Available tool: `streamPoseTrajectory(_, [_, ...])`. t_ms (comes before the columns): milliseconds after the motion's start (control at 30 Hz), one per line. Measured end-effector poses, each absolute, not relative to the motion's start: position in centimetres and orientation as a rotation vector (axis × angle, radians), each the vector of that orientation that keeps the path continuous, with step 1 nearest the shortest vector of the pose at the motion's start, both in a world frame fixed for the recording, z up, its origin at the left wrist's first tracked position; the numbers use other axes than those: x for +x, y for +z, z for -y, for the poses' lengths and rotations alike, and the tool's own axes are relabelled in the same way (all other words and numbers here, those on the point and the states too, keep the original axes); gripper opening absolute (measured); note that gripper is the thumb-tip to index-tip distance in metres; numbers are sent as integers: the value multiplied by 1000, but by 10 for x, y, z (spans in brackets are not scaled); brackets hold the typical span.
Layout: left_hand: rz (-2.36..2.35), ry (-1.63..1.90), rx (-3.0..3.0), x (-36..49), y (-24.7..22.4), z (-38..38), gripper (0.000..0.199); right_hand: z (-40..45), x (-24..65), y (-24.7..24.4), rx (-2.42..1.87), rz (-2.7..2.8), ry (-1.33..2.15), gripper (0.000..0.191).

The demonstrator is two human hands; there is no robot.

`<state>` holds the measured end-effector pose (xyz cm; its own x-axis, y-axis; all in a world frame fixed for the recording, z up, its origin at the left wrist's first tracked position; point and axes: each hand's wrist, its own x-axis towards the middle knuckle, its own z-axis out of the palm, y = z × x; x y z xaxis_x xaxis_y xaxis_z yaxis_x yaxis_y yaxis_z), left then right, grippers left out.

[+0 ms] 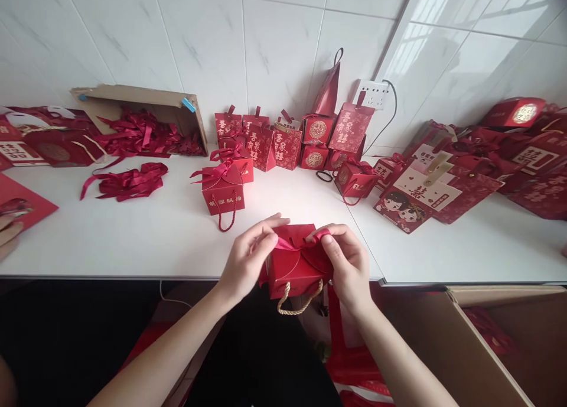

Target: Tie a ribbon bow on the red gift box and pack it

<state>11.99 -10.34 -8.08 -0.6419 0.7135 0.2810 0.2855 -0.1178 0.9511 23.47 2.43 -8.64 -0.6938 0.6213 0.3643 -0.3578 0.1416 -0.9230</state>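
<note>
A small red gift box [295, 277] with a gold rope handle [301, 308] sits at the table's front edge, between my two hands. A pink-red satin ribbon [286, 243] runs across its top, through the closed flaps. My left hand [248, 256] pinches the ribbon's left part between thumb and fingers, beside the box. On the other side my right hand [349, 259] pinches the ribbon's right part, thumb on top. Whether the ribbon is knotted at the middle cannot be made out.
Behind stand red boxes with bows [222, 188]. Loose ribbon [133, 181] lies left, before a cardboard box [146, 94] of ribbons. Red gift bags [416, 188] crowd the right. Another person's hand [9, 235] is at far left. An open carton [456, 318] stands below right.
</note>
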Motion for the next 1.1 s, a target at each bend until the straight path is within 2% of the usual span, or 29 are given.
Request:
streamPoseTrajectory(300, [-1910, 1775, 1092, 108, -94, 115, 27, -31, 235, -87, -240, 1563, 1783, 23])
streamPoseTrajectory(567, [-2236, 1493, 1446, 109, -56, 120, 17, -34, 231, -68, -309, 1851, 1680, 15])
streamPoseTrajectory(767, [-2082, 1189, 1450, 109, -23, 119, 17, -31, 229, -64, -146, 2125, 1377, 15])
streamPoseTrajectory(867, [-2132, 962, 1509, 106, -7, 118, 21, -28, 228, -65, -194, 2127, 1421, 10])
streamPoseTrajectory(933, [-2172, 733, 1573, 103, 5, 117, 23, -27, 228, -66, -234, 2108, 1478, 20])
streamPoseTrajectory(1000, [-2152, 575, 1665, 101, 15, 115, 20, -27, 228, -66, -235, 2115, 1492, 26])
streamPoseTrajectory(1100, [-2091, 513, 1813, 100, 25, 109, 13, -28, 227, -65, -196, 2126, 1529, 26])
